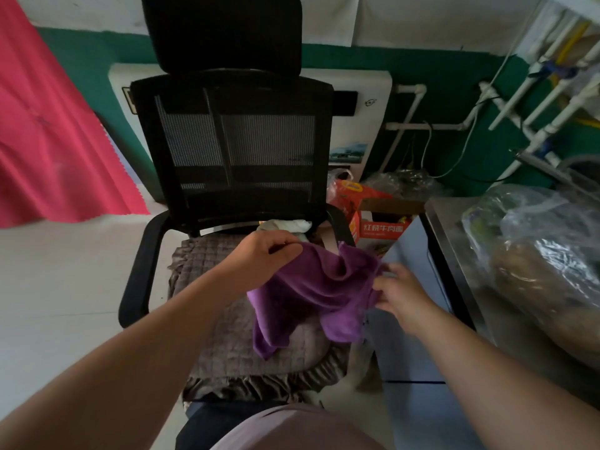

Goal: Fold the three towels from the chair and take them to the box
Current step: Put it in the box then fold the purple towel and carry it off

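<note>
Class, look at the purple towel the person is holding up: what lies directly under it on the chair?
Under the purple towel, held by the left hand and right hand, lies the chair's grey quilted seat cover. The part of the seat beneath the hanging cloth is hidden.

A red curtain hangs at far left against a green wall. A white heater stands by that wall, with white pipes running off to its right. On the right, clear plastic bags (contents unclear) lie on a steel desk. A grey cabinet sits below it, on a pale floor.
</note>
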